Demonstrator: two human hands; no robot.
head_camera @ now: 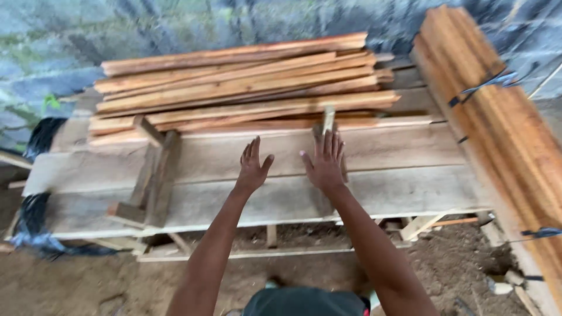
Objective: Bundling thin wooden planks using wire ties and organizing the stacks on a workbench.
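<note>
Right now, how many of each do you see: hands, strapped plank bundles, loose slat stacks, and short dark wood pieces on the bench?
Hands: 2, left hand and right hand
Strapped plank bundle: 1
Loose slat stack: 1
Short dark wood pieces: about 3, overlapping
Total: about 7

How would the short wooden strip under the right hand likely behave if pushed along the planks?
The short strip looks thin and straight, so probably stiff and light. Lying flat on the wide plank, it should slide rather than roll. The right hand partly covers it, so its full length is unclear.

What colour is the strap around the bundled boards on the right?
Dark blue strap, seen in the head view.
</note>
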